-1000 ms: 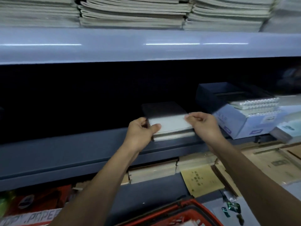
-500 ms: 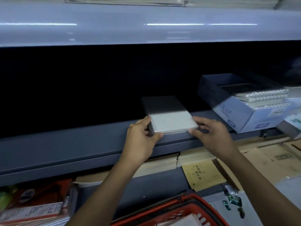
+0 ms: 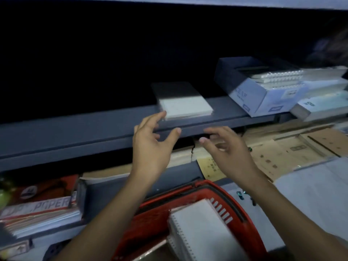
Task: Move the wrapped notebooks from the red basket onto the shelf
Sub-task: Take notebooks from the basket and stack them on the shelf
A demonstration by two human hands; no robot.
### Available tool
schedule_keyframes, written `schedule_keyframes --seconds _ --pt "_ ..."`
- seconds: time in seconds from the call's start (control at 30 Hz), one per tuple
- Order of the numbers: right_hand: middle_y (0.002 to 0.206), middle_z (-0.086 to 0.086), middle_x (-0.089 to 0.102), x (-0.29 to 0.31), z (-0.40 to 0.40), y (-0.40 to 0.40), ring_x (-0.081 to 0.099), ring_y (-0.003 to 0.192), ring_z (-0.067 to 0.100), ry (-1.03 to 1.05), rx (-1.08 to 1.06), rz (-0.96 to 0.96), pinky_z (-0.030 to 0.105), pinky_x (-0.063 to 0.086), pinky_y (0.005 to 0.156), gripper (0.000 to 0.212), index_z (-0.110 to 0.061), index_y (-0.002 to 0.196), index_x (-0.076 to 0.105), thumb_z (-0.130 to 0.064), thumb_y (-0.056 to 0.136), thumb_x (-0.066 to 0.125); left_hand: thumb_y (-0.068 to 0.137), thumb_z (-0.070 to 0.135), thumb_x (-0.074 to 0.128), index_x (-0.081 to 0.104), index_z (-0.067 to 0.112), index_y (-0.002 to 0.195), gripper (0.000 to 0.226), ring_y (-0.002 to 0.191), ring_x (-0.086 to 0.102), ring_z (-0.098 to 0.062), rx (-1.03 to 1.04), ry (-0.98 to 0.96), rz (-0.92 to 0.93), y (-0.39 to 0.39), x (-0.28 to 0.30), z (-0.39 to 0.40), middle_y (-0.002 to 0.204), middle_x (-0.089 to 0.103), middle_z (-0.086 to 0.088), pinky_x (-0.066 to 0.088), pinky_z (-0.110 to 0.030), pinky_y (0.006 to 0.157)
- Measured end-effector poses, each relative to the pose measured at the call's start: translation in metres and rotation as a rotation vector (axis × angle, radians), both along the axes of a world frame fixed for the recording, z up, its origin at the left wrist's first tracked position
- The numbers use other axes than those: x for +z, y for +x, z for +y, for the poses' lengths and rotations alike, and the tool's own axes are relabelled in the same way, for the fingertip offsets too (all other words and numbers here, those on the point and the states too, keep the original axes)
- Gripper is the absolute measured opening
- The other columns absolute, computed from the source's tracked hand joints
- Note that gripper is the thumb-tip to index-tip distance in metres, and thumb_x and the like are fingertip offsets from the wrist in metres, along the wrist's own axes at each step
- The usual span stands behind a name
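Left hand: the left hand [image 3: 150, 146] hangs in front of the shelf edge [image 3: 94, 132], palm turned inward, fingers spread and only loosely bent, thumb out to the side. It holds nothing. Its uppermost fingertip reaches up to the near left corner of the stack on the shelf; whether it touches that corner or merely overlaps it in view cannot be told.

Right hand: the right hand [image 3: 227, 149] floats just beside the left one, a gap between the two thumbs. Its fingers are apart and relaxed, slightly blurred, and they grip nothing. It sits below the shelf edge, clear of the stack.

Notebooks on the shelf: a short stack of wrapped notebooks [image 3: 185, 108] lies flat just above and between the two hands, its pale front half lit, its back half in shadow.

Notebooks in the basket: more spiral notebooks [image 3: 197, 228] lie below the wrists, stacked and tilted, spirals along their left side.

Red basket: the red basket [image 3: 150, 223] sits under both forearms, near the bottom of the view.

Right of the right hand: a blue-and-white carton [image 3: 250, 98] of spiral pads stands on the same shelf, well apart from the stack.

Below the right hand: brown paper envelopes [image 3: 278, 153] lie flat on a lower level.

Left of the left forearm: a pile of paper packs [image 3: 39, 210] rests on the lower level.
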State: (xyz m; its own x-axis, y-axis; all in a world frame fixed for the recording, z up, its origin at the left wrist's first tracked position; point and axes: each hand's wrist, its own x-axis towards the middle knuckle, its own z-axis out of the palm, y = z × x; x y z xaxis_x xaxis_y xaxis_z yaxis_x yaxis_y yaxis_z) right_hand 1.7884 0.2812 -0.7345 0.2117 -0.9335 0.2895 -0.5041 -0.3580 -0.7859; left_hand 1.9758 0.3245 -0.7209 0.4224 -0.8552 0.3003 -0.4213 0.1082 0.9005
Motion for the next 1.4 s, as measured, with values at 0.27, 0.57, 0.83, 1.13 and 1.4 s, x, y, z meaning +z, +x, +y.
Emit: schedule_keyframes --seconds 0.27,0.57,0.83,1.13,1.4 --pt "0.089 -0.016 0.061 -0.105 0.082 -0.05 0.061 0.087 0.007 0.615 0.138 0.472 0.013 0.047 0.072 0.015 -0.028 0.089 0.058 -0.041 0.092 0.066 0.083 0.007 0.069 0.072 0.022 0.09 0.017 0.082 0.07 -0.018 -0.107 0.62 0.316 -0.062 -0.155 0.109 0.086 0.074 0.002 0.053 -0.024 0.08" --pt "0.073 -0.016 0.053 -0.143 0.106 -0.078 0.058 0.083 0.012 0.772 -0.034 0.652 0.018 0.041 0.072 0.025 -0.014 0.098 0.069 -0.037 0.088 0.068 0.051 0.035 0.071 0.065 0.015 0.083 0.039 0.074 0.076 -0.022 0.01 0.979 0.459 -0.083 -0.225 0.132 0.079 0.076 -0.003 0.063 -0.045 0.075" --pt "0.087 -0.012 0.067 -0.143 0.105 -0.082 0.064 0.093 0.012 0.872 -0.109 0.427 0.021 0.046 0.08 0.022 -0.023 0.089 0.07 -0.041 0.079 0.078 0.084 0.009 0.067 0.062 0.017 0.091 0.012 0.079 0.071 -0.029 0.136 0.806 0.657 -0.087 -0.18 0.145 0.085 0.074 -0.008 0.06 -0.048 0.079" --pt "0.1 0.022 0.067 -0.061 0.115 -0.074 0.068 0.08 0.034 0.846 -0.144 -0.366 0.039 0.057 0.055 0.027 0.005 0.101 0.054 -0.009 0.089 0.072 0.098 0.017 0.058 0.066 0.028 0.122 0.027 0.087 0.077 -0.02 -0.197 0.501 0.999 -0.044 -0.072 0.138 0.112 0.076 -0.001 0.061 -0.052 0.066" --pt "0.11 0.017 0.072 0.017 0.106 -0.065 0.067 0.076 0.025 0.53 -0.017 -0.621 0.032 0.053 0.054 0.03 -0.009 0.12 0.063 -0.014 0.09 0.061 0.1 0.001 0.047 0.046 0.025 0.146 0.052 0.103 0.07 -0.026 -0.543 0.27 1.034 -0.017 -0.015 0.121 0.13 0.068 -0.002 0.059 -0.033 0.046"
